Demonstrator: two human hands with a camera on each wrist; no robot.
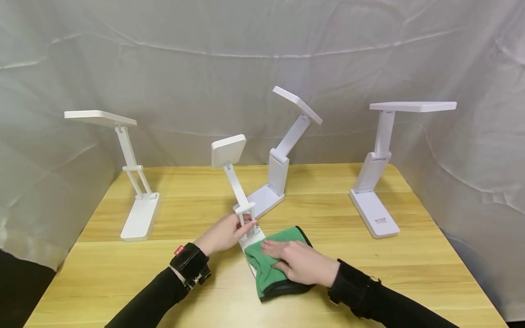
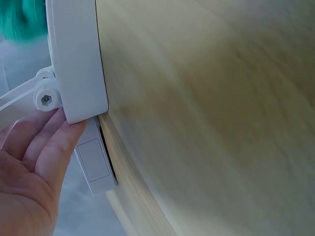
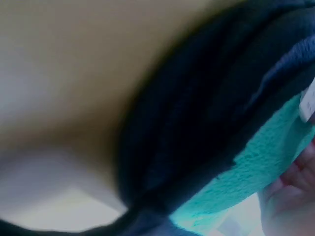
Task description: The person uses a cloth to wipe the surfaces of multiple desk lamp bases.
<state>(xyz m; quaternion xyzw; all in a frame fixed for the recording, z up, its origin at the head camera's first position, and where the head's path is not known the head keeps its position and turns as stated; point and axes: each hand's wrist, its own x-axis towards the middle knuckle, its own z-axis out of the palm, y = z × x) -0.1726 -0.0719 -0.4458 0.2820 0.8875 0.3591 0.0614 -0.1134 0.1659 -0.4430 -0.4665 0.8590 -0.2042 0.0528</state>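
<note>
Directly beneath the right fingers (image 1: 274, 246) lies the green cloth (image 1: 264, 271).

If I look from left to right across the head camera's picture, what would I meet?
Leftmost lamp → left hand, holding the front lamp → right hand, resting on the green cloth → rightmost lamp.

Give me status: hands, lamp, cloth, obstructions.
Left hand holding nearest lamp near its base. Right hand pressing green cloth over that base. Another lamp close behind.
</note>
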